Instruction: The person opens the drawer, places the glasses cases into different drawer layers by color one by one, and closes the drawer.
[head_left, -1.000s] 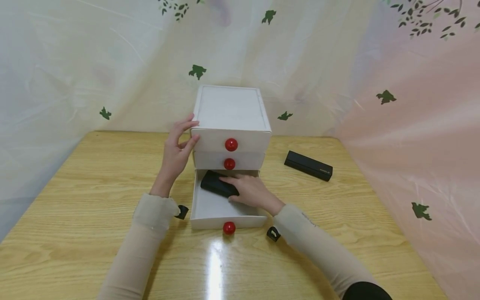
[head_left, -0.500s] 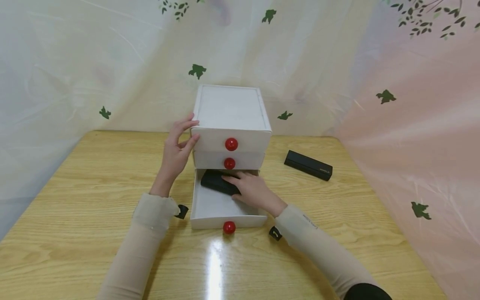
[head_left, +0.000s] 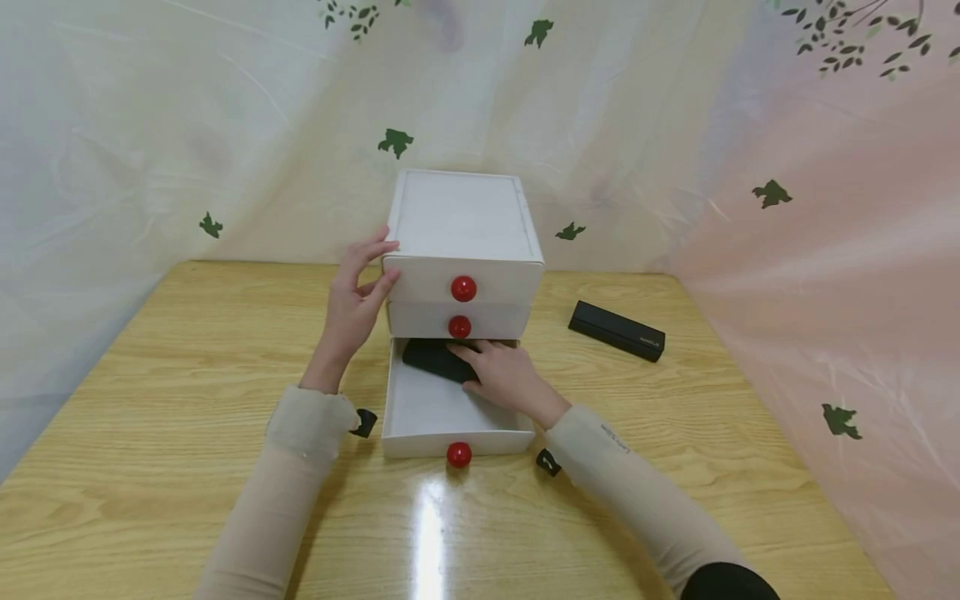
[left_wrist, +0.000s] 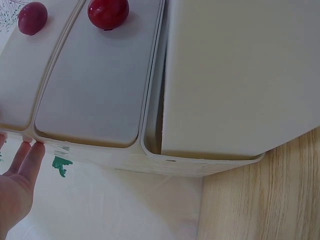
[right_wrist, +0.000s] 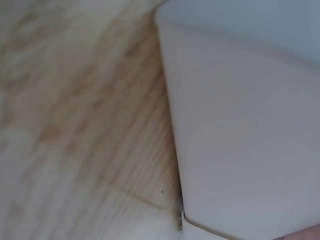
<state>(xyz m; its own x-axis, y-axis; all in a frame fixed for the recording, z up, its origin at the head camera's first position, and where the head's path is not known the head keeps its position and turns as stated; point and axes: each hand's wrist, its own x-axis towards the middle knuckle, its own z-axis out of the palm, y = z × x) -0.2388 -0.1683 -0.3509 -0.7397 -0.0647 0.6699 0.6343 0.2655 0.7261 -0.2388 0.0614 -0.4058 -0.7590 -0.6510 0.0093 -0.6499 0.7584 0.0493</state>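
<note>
A white three-drawer storage box stands on the table, with red knobs on its fronts. Its bottom drawer is pulled out; the upper two are closed. Towards the back of that drawer lies a rounded black case, shaped like a glasses case. My right hand holds its right end, fingers over the top and thumb at the near side. My left hand touches the box's upper left side with extended fingers. In the right wrist view, the drawer's side wall hides nearly all of the hand.
A long black box with small lettering lies on the table to the right. The wooden table extends around the storage box. A pale curtain with green leaf shapes hangs behind and at the sides.
The black case has slid slightly deeper into the bottom drawer, with my right hand moving along. My left hand stays where it was.
</note>
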